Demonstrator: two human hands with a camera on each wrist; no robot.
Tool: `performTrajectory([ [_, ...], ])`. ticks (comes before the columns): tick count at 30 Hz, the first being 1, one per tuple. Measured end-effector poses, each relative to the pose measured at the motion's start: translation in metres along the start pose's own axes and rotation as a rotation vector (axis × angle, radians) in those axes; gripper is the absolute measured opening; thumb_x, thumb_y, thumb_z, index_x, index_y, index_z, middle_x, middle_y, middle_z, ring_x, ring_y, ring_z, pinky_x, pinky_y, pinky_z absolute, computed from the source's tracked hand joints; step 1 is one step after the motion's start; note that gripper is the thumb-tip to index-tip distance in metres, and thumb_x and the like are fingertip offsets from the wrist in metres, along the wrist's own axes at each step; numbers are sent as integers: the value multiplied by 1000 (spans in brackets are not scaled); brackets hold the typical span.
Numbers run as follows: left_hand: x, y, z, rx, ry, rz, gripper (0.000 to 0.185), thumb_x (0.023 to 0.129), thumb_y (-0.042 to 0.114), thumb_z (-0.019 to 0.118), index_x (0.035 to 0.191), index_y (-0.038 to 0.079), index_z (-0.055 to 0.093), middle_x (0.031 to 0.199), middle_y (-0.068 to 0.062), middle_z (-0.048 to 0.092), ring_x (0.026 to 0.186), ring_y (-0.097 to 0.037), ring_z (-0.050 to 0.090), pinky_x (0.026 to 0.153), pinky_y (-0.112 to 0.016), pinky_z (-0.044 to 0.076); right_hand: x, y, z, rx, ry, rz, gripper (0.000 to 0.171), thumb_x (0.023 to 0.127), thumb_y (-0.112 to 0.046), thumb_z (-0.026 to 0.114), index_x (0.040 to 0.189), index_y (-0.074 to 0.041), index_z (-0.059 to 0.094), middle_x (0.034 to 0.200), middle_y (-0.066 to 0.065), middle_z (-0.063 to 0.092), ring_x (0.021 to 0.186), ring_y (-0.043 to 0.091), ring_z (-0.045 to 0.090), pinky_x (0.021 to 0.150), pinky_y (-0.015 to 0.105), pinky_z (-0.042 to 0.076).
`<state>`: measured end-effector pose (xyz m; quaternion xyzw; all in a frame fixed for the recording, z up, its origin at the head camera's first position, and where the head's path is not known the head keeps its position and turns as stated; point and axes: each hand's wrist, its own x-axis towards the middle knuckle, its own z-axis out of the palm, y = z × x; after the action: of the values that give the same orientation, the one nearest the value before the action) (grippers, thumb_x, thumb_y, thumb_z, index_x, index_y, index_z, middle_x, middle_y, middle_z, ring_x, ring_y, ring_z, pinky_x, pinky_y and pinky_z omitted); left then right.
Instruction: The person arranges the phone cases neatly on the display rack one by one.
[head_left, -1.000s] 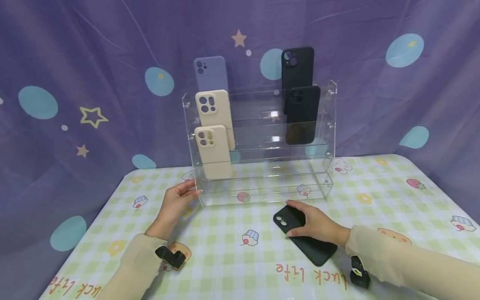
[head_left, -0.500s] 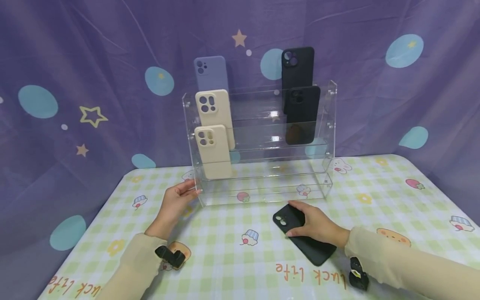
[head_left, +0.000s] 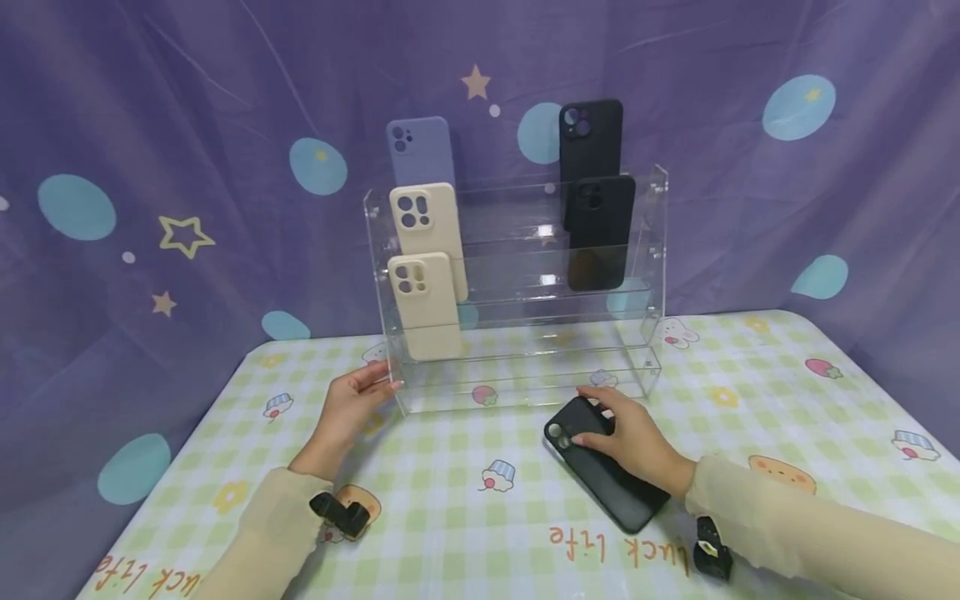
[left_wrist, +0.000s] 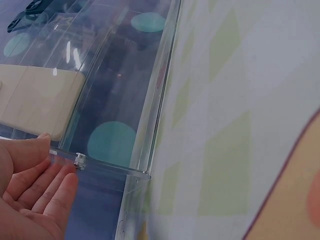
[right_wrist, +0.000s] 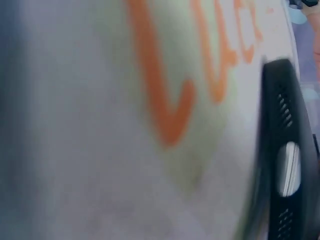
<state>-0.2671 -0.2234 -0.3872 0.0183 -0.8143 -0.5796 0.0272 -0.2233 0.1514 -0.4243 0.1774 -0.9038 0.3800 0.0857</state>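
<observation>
A black phone case (head_left: 611,487) lies on the checked tablecloth (head_left: 465,517) in front of a clear acrylic tiered stand (head_left: 525,389). My right hand (head_left: 630,433) grips the case's camera end, fingers over the top edge and thumb on its near side. My left hand (head_left: 352,402) rests with straight fingers against the stand's left front corner; the left wrist view shows this hand (left_wrist: 35,192) touching the acrylic edge (left_wrist: 142,130). The right wrist view is blurred, showing only the black case's edge (right_wrist: 285,165) and orange lettering (right_wrist: 172,100).
On the stand's left side stand a lavender case (head_left: 420,150) and two beige cases (head_left: 429,225) (head_left: 427,308). Two black cases (head_left: 591,137) (head_left: 600,237) stand on its right. A purple curtain (head_left: 150,125) hangs behind the table.
My right hand has slid forward over the black case's camera end and curled round it, and that end has shifted slightly toward the stand. The left hand has stayed put.
</observation>
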Motion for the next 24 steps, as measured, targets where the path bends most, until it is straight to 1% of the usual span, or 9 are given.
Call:
performTrajectory([
  [3,0,0,0,-10,3,2,46,90,11,65,132,-2,52,138,-19,50,97,3,59,80,-8,48,2,-1,-5,78,86,25,50,81,-11,74,126,0,58,118,17,64,92,24,63,74,30,54],
  [4,0,-1,1,-14,4,3,46,90,10,65,132,-2,52,137,-20,50,94,5,59,80,-8,48,3,-1,-8,112,98,33,46,82,-10,72,125,1,59,116,17,65,91,21,64,73,27,54],
  [8,1,-2,1,-19,5,2,45,90,10,64,132,-2,52,138,-20,50,93,7,58,80,-8,48,7,-5,-21,289,70,96,38,87,-12,68,121,2,62,113,19,67,88,4,65,74,17,53],
  [12,1,-1,1,-18,1,4,45,90,10,63,132,-2,51,138,-20,50,108,-11,61,80,-8,48,14,-14,-39,439,39,179,39,89,-13,66,122,5,60,113,21,67,85,-5,63,74,16,53],
  [14,0,-1,1,-19,0,4,46,90,10,63,132,-2,51,138,-20,49,115,-20,58,80,-8,48,19,-20,-48,489,50,195,41,89,-14,66,124,6,58,109,11,70,84,-5,63,74,15,53],
  [16,0,0,1,-17,-1,3,46,90,11,64,133,-2,51,138,-20,49,117,-23,57,80,-8,48,25,-26,-58,551,77,186,42,90,-12,65,126,8,56,103,-2,72,84,-5,64,74,15,53],
  [19,0,-1,1,-11,-2,-1,47,90,13,64,133,-2,51,139,-19,49,110,-13,60,80,-8,48,38,-33,-75,705,139,137,33,89,-7,64,121,2,62,91,-15,71,81,-2,66,71,15,54],
  [22,0,-2,0,-9,-8,-6,48,90,14,65,133,-1,50,139,-19,48,98,2,59,80,-8,48,52,-41,-92,868,208,79,22,88,0,63,107,-10,70,85,-11,72,77,2,67,67,15,54],
  [24,1,-3,-1,-16,-7,-11,48,90,13,64,134,-1,50,139,-18,48,92,9,58,81,-8,48,63,-47,-101,948,248,54,23,87,2,64,98,-17,72,83,-7,72,75,3,67,65,15,54],
])
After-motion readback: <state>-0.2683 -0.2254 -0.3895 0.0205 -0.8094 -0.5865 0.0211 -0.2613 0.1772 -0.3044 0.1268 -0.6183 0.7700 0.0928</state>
